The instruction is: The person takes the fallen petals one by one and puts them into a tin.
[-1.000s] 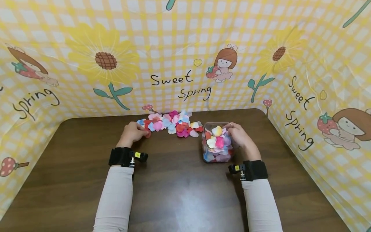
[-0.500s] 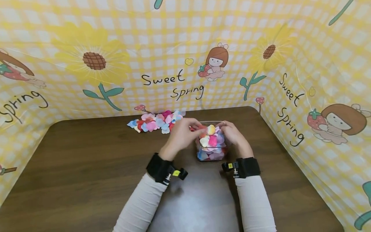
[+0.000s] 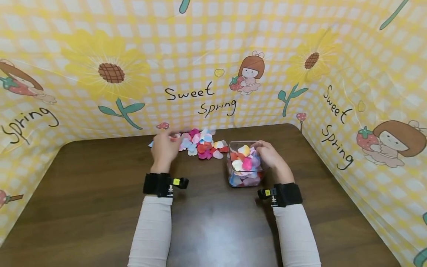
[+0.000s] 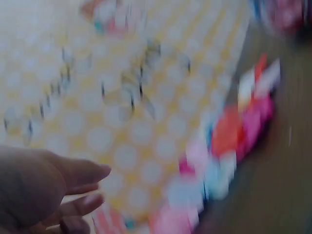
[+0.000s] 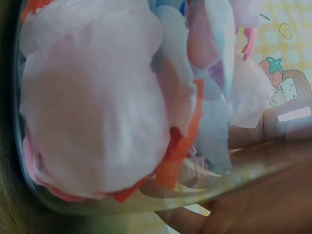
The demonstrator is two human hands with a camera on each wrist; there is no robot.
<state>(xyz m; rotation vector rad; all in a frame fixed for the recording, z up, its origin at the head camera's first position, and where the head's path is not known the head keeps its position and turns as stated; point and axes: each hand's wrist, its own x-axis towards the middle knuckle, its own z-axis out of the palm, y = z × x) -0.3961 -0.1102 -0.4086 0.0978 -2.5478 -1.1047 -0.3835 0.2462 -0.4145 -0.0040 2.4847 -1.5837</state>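
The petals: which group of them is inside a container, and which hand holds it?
The petals at the right sit inside the clear container, gripped by the right hand. The loose petal pile lies bare on the table.

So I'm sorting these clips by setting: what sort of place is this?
Probably a staged tabletop booth, not a lived-in room: a dark wooden table walled on three sides by a yellow "Sweet Spring" cartoon backdrop, with loose fabric petals and a clear container.

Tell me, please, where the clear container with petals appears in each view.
Head: clear container right of centre on the table, right hand holding its side.
Left wrist: blurred at the top right corner.
Right wrist: fills the frame.
Shared landmark: the colourful petals.
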